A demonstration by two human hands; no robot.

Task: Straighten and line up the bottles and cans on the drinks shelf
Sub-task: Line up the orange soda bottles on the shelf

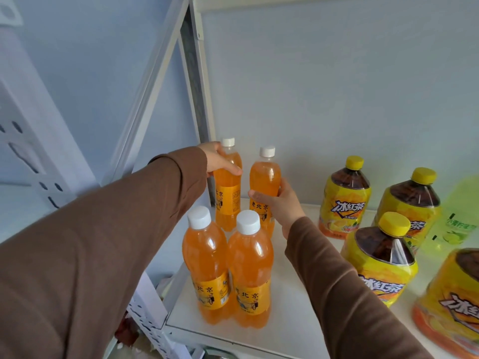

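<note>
Risk, toppling: the two back orange soda bottles stand tall and narrow; gripped high up as they are, a sideways shove could tip one into its neighbour or into the shelf upright (204, 120) just behind.
Risk, knock-on: the front left orange bottle (204, 265) and front right orange bottle (250, 278) stand touching, right under both forearms; a dropped sleeve could, I think, clip their white caps and spoil that pair.
Risk, uneven row: the two back bottles stand slightly apart and not quite level in depth, so moving both at once may leave one skewed.
Left hand (220, 160): reaches across to the back left orange bottle (228, 193), fingers and thumb wrapped round its shoulder below the cap, grasping it.
Right hand (281, 203): comes in from the right, thumb in front and fingers curled round the waist of the back right orange bottle (264, 177), holding it.
Where the drinks are: all four orange bottles stand upright at the left end of the white shelf (285, 294); the iced tea bottles (344, 200) stand loosely grouped to the right, well apart from the hands.
</note>
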